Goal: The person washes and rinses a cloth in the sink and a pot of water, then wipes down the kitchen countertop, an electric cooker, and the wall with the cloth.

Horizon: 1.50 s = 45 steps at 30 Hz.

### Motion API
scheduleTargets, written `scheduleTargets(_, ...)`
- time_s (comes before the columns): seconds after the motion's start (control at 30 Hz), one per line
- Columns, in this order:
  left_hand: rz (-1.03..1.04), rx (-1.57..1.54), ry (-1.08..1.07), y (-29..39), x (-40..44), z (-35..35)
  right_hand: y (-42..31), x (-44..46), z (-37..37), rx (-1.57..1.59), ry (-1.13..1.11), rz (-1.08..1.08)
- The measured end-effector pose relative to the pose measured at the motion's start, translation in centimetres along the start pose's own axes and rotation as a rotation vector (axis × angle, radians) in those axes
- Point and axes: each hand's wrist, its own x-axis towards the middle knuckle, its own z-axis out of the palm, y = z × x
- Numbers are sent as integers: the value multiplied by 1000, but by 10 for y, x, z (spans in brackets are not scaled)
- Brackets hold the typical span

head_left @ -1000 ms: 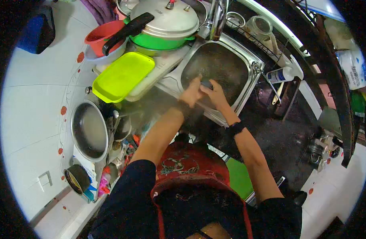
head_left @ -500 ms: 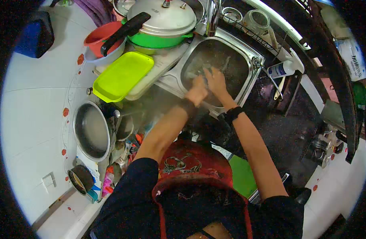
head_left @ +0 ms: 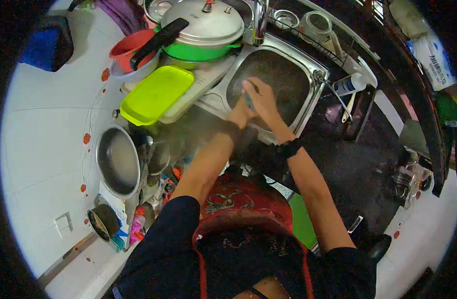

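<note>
Over the near left part of the metal sink (head_left: pixel 304 115), both hands are close together. My left hand (head_left: pixel 241 112) is closed around a small dark grey item (head_left: pixel 249 101), which is too blurred to identify. My right hand (head_left: pixel 262 98) lies over the same item, its fingers bent and pressed against it. Most of the item is hidden between the hands. The faucet (head_left: pixel 260 22) stands at the sink's far edge, beyond the hands.
Left of the sink are a yellow-green tray (head_left: pixel 157 94), a pressure cooker (head_left: pixel 203 22) and a red bowl (head_left: pixel 131 51). A steel basin (head_left: pixel 118 162) is lower left. A white spray bottle (head_left: pixel 352 83), a brush (head_left: pixel 349 108) and a wire rack (head_left: pixel 313 40) are right.
The right hand has moved slightly left and now covers the item more closely. The hands stay together over the sink, and the view has shifted a little.
</note>
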Motion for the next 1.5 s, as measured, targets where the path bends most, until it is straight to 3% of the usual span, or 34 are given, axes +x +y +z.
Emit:
scheduleTargets(0.1,0,145,-5,-8,5,-14,-15,-1,3,-247,29,-20)
scheduleTargets(0.23,97,295,-57,-30,36,-30,17,11,3,-453,30,-34)
scheduleTargets(0.43,-30,118,104,-56,81,-38,54,16,-8,-584,38,-235)
scheduleTargets(0.5,-64,85,115,-59,91,-52,67,20,-12,-385,129,87)
scheduleTargets(0.53,-62,89,114,-60,88,-54,70,18,-16,-383,132,86)
scheduleTargets(0.6,358,504,-118,-60,69,-57,74,18,-31,54,183,434)
scheduleTargets(0.63,-147,-146,108,5,-9,15,72,12,-42,474,165,440)
scheduleTargets(0.73,-234,-157,56,48,-31,6,9,-18,-85,603,5,332)
scheduleTargets(0.83,-177,-123,-60,59,-36,-12,43,-10,-113,774,-110,432)
scheduleTargets(0.93,-185,-115,-104,62,-33,-26,34,-12,-133,555,50,387)
scheduleTargets(0.97,-158,-40,-38,61,-37,-24,2,-20,-143,176,80,241)
scheduleTargets(1.13,-98,126,15,52,-30,-18,11,-18,-160,208,299,196)
scheduleTargets(1.2,-198,213,262,40,-22,-12,-11,-24,-159,430,320,240)
scheduleTargets(1.27,-205,315,158,33,-30,3,-33,-32,-157,545,298,232)
scheduleTargets(1.33,-285,514,53,22,-29,22,-37,-31,-154,224,271,20)
scheduleTargets(1.37,-110,344,-236,-7,-6,3,-43,-34,-149,111,208,41)
scheduleTargets(1.4,-117,345,-243,-26,24,-13,-53,-40,-142,107,216,45)
scheduleTargets(1.47,-501,-28,-880,-42,83,-22,-79,-56,-130,-172,119,-166)
scheduleTargets(1.5,-126,10,-428,-68,64,23,-90,-65,-129,-183,131,-165)
